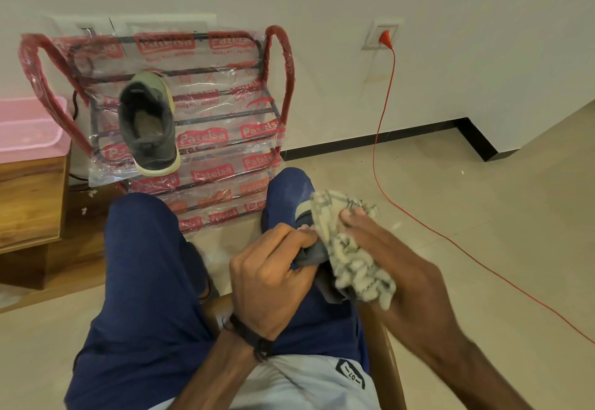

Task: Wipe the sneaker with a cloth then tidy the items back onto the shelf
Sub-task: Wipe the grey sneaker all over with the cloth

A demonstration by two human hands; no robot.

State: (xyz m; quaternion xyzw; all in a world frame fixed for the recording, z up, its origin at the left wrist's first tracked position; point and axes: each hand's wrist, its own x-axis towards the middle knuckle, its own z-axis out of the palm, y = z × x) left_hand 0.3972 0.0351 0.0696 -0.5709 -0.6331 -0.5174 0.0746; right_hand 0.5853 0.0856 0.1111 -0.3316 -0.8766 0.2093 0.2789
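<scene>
I sit with a dark grey sneaker [314,253] on my right thigh, mostly hidden by my hands and the cloth. My left hand [270,274] grips its edge with curled fingers. My right hand [380,248] holds a crumpled cream-and-grey cloth [351,248] and presses it onto the sneaker. A second grey-green sneaker [149,122] with a pale sole rests on an upper rail of the red metal shoe shelf [225,119], which is wrapped in printed plastic and stands against the wall ahead.
A pink plastic basket [30,126] sits on a wooden cabinet [32,200] at the left. An orange cable [383,113] runs from a wall socket across the tiled floor on my right. My blue-trousered knees are close to the shelf's lower rails.
</scene>
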